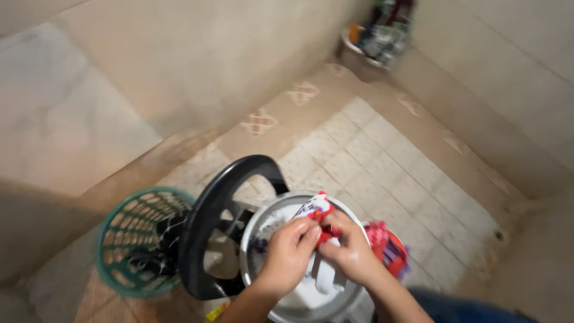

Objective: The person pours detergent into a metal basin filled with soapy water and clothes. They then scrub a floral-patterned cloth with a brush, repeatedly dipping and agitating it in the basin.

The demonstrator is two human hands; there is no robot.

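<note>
Both hands (320, 245) pinch a crinkly plastic sachet (315, 210) over a round metal basin (287, 299).

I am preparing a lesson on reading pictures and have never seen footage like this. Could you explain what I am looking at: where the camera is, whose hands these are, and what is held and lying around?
There is one picture, taken by a camera worn on a person's head and looking down, so the two bare hands are that person's own. The left hand and the right hand together pinch a small red and white plastic sachet over a round grey metal basin with white contents. Beside the basin stands a black plastic chair, and behind it a green plastic lattice basket. A red patterned packet lies right of the basin. The floor is pale square tiling. In the far corner sits a tub of mixed, blurred items.
</note>
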